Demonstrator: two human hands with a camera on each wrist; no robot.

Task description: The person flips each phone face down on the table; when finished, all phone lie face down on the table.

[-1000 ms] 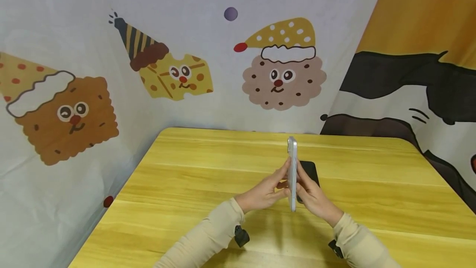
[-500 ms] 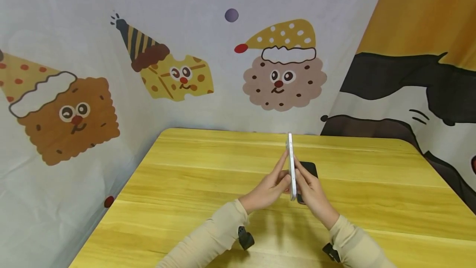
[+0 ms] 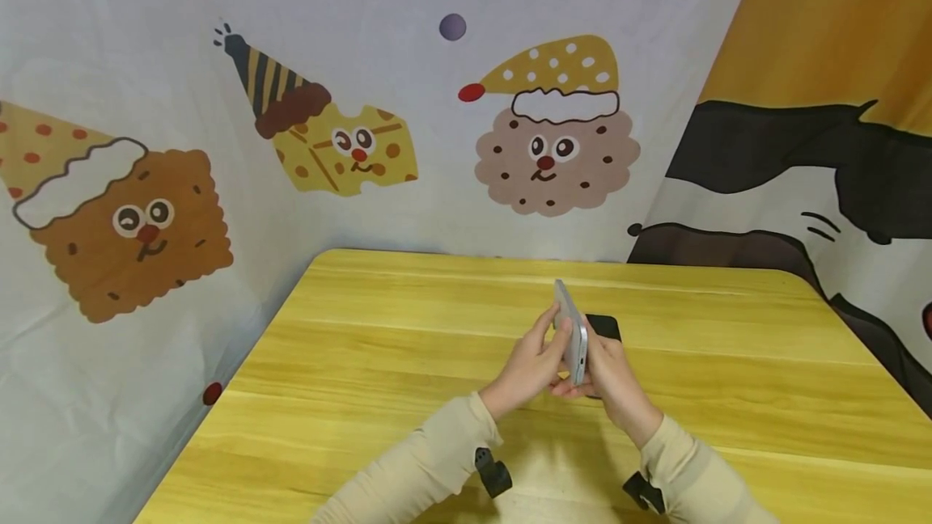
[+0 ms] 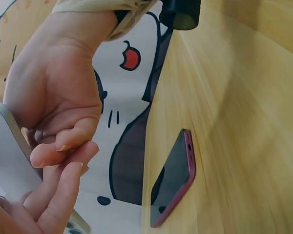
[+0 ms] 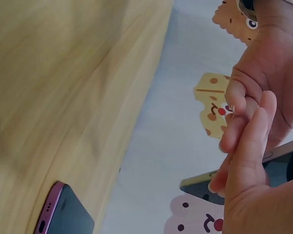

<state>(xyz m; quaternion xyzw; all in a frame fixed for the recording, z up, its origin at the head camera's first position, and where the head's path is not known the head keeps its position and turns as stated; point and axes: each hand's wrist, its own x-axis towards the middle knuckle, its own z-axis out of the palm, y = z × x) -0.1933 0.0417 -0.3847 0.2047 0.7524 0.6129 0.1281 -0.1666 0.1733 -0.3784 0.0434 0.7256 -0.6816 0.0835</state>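
Between both hands, a silver smartphone [image 3: 571,334] is held above the table on edge, its near short end with a port facing me. My left hand [image 3: 526,366] grips it from the left, thumb on the grey back. From the right my right hand [image 3: 615,374] holds the other face, which shows as a dark screen [image 5: 281,165] in the right wrist view. Fingertips of the two hands meet beneath the phone. Behind the right hand a second, black phone [image 3: 606,327] lies flat on the table, with a purple edge in the left wrist view.
The yellow wood-grain table [image 3: 364,346] has rounded far corners. A white cloth [image 3: 408,225] with printed cartoon snacks hangs behind it and along the left side. Dark wrist devices [image 3: 493,473] sit below both beige sleeves [image 3: 429,451].
The silver phone has turned and tipped, from nearly edge-on to showing its back and near short end. Both hands have shifted with it and closed in together. The black phone has stayed put.
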